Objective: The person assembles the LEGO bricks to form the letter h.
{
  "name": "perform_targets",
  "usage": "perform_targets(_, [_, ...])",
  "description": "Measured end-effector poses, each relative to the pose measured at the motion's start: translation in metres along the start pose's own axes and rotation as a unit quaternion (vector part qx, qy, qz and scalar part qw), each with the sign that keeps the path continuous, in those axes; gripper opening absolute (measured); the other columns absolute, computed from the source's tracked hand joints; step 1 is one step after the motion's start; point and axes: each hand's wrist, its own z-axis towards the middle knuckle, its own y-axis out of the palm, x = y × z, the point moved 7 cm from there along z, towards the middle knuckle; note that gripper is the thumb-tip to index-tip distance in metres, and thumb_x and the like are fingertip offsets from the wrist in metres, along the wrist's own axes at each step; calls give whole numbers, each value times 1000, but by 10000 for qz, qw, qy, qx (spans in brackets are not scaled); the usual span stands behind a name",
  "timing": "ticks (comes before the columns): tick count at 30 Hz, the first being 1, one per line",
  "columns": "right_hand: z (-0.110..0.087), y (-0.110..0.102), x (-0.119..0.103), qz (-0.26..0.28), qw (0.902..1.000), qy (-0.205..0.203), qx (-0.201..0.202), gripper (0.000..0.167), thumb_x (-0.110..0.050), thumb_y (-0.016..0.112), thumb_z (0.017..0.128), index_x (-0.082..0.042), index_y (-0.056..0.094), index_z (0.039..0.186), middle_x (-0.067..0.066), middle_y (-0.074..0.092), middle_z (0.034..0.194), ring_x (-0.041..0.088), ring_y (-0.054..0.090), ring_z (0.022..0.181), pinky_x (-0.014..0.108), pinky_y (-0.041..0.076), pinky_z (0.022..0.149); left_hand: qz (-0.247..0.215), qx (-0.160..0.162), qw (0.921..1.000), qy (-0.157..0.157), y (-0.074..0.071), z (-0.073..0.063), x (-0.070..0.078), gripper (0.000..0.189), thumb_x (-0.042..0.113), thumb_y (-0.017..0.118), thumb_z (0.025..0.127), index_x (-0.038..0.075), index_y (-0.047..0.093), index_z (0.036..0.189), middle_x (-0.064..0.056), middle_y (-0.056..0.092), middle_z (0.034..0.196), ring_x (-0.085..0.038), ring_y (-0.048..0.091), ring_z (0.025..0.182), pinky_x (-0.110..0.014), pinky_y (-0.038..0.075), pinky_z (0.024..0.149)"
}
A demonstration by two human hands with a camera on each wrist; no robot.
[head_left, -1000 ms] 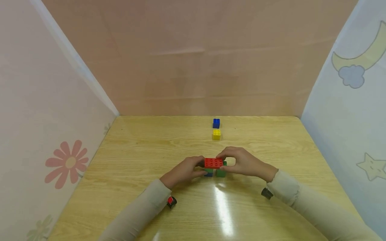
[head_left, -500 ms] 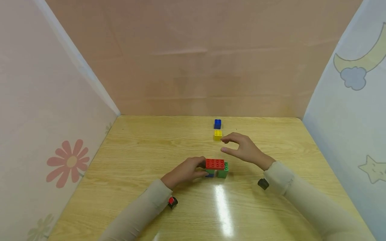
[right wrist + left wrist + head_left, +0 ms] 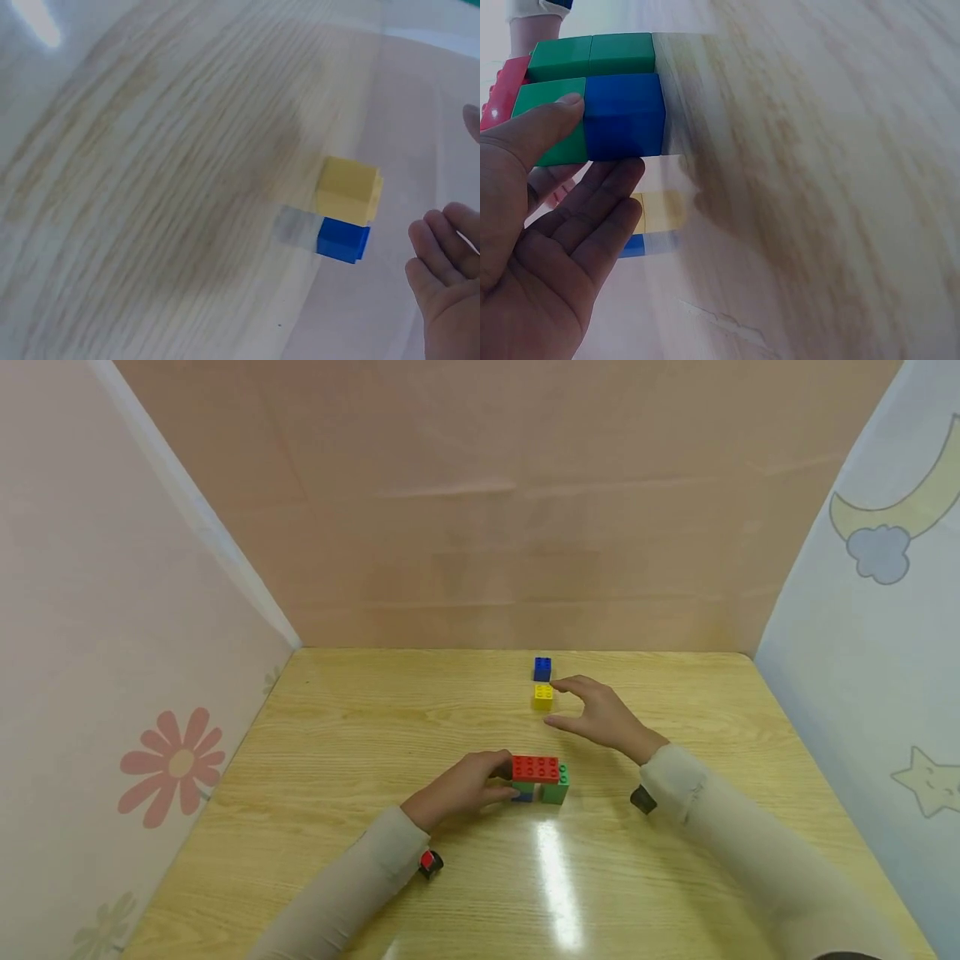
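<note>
My left hand grips the left end of a small toy-brick bridge. A red eight-stud brick lies across the top. In the left wrist view its near pillar is a green brick joined to a blue brick, with my thumb on the green and fingers behind. Beside it stands the other pillar of green bricks. My right hand hovers just right of a yellow brick, thumb and fingers spread apart, holding nothing. Behind the yellow one sits a loose blue brick.
All the bricks are on a light wooden table. A pinkish-brown backdrop closes off the back edge. Patterned side panels flank the table at left and right.
My right hand has let go of the bridge's right side and moved away to beside the yellow brick. My left hand stays on the bridge.
</note>
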Motion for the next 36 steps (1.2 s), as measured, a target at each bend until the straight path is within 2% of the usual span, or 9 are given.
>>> perform_targets(8, [15, 12, 15, -42, 9990, 385, -202, 80, -51, 72, 84, -7, 46, 145, 15, 46, 143, 35, 46, 128, 55, 41, 102, -33, 15, 10000, 10, -1, 0, 0, 27, 24, 70, 91, 18, 59, 115, 11, 65, 112, -2, 60, 105, -21, 48, 91])
perform_targets(17, [26, 25, 30, -151, 9973, 660, -291, 76, -39, 74, 87, -3, 43, 145, 18, 45, 144, 38, 44, 130, 55, 39, 103, -74, -24, 9999, -107, 0, 1, -1, 28, 24, 71, 91, 19, 60, 116, 12, 65, 111, -2, 60, 105, -21, 48, 92])
perform_targets(23, [26, 29, 37, -75, 9945, 993, -325, 72, -38, 71, 89, -2, 44, 144, 17, 46, 143, 38, 44, 130, 55, 39, 104, -29, -38, 9998, -186, 0, 2, 0, 25, 24, 71, 91, 19, 60, 113, 12, 65, 111, -2, 60, 105, -21, 48, 92])
perform_targets(36, [29, 32, 41, -216, 9940, 1056, -199, 55, -24, 68, 93, 2, 51, 138, 21, 53, 136, 38, 49, 125, 53, 40, 103, -110, -42, 9997, -234, -1, 1, 1, 24, 24, 70, 92, 19, 60, 113, 11, 65, 113, -2, 60, 107, -20, 47, 92])
